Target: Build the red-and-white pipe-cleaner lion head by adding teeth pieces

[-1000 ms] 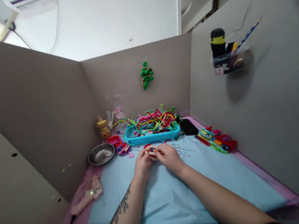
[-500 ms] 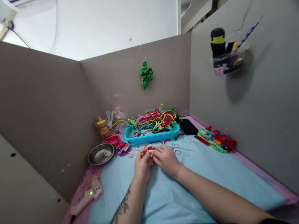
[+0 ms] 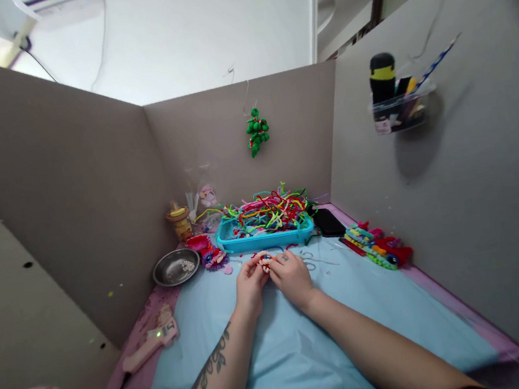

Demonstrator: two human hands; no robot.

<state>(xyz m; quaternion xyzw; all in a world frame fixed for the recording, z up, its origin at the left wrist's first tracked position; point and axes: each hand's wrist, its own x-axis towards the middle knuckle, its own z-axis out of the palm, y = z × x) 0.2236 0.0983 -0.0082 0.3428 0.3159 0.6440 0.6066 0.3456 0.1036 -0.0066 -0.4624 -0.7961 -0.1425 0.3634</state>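
Over the middle of the blue table cover, my left hand point(image 3: 249, 284) and my right hand point(image 3: 294, 279) meet with fingers pinched. Between them they hold a small multicoloured craft piece point(image 3: 265, 262), with white, red, blue and orange showing; it looks like twisted pipe cleaners. Fingers cover much of it, so its full shape is hidden. Just beyond the hands stands a turquoise tray point(image 3: 266, 241) heaped with colourful pipe cleaners point(image 3: 272, 211). Scissors point(image 3: 309, 258) lie close to the right hand, partly behind it.
A metal bowl point(image 3: 176, 267) with small white bits sits left, near a pink glue gun point(image 3: 153, 347) with a lit green light. Bright fuzzy pieces point(image 3: 377, 247) and a black phone point(image 3: 328, 222) lie right. Grey panels point(image 3: 237, 110) surround the table; a cup of tools point(image 3: 398, 112) hangs right.
The held piece appears turned slightly between the fingers, showing more red and blue on top. Both hands stay together in nearly the same place; the whole view has shifted slightly.
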